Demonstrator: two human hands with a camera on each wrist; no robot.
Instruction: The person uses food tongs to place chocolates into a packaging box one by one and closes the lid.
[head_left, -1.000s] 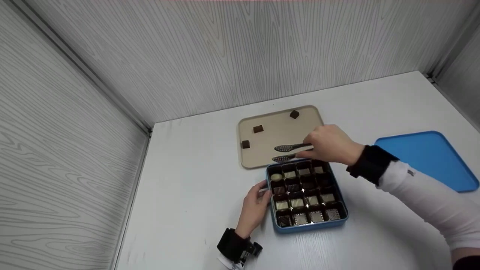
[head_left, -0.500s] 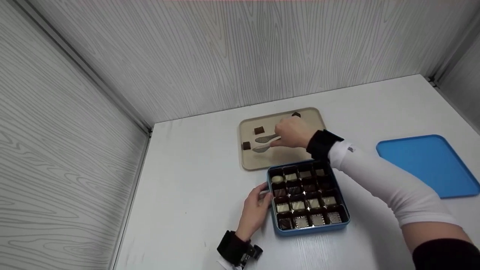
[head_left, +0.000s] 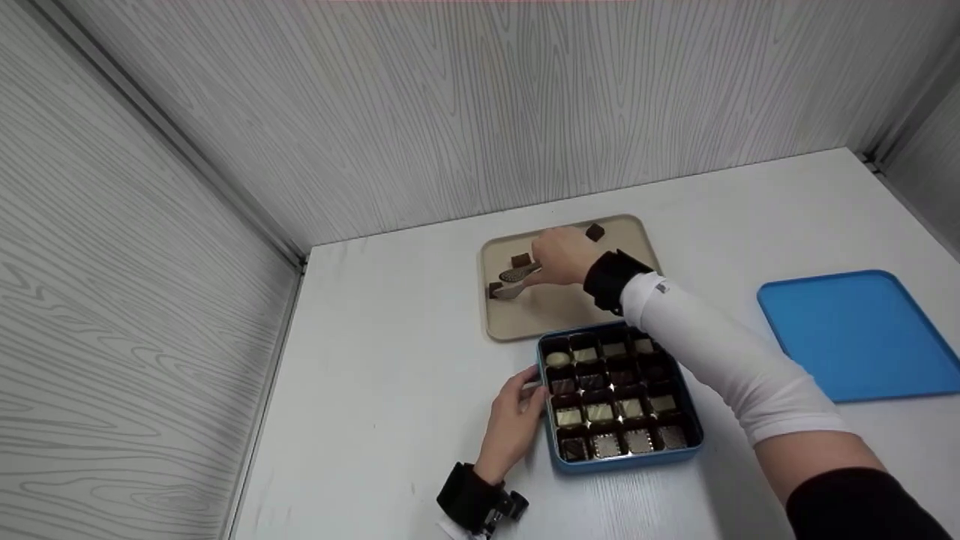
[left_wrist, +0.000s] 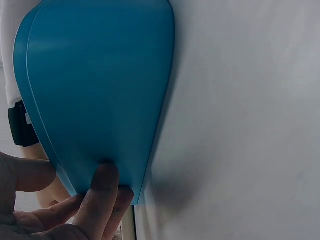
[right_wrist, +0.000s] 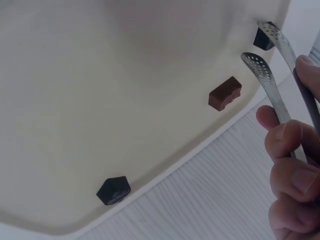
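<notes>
My right hand (head_left: 559, 256) grips metal tongs (head_left: 517, 279) over the beige tray (head_left: 570, 311). The tongs' perforated tips (right_wrist: 256, 62) stand apart in the right wrist view. The farther tip lies at a dark chocolate (right_wrist: 262, 39) near the tray's left edge, with a brown chocolate (right_wrist: 225, 93) just beside it. A third, dark piece (right_wrist: 114, 190) sits apart by the tray's rim. My left hand (head_left: 517, 414) rests against the left wall of the blue tin (head_left: 622, 459), its fingers (left_wrist: 107, 192) pressed on the blue side (left_wrist: 100, 75). Several chocolates fill the tin's compartments.
The blue lid (head_left: 862, 334) lies flat at the right of the white table (head_left: 390, 375). Grey panelled walls close the table at the back and left. My right forearm (head_left: 705, 352) crosses above the tin's back right corner.
My right hand has carried the tongs from the tin's back edge leftward across the tray to the two chocolates at its left. The left hand has stayed at the tin.
</notes>
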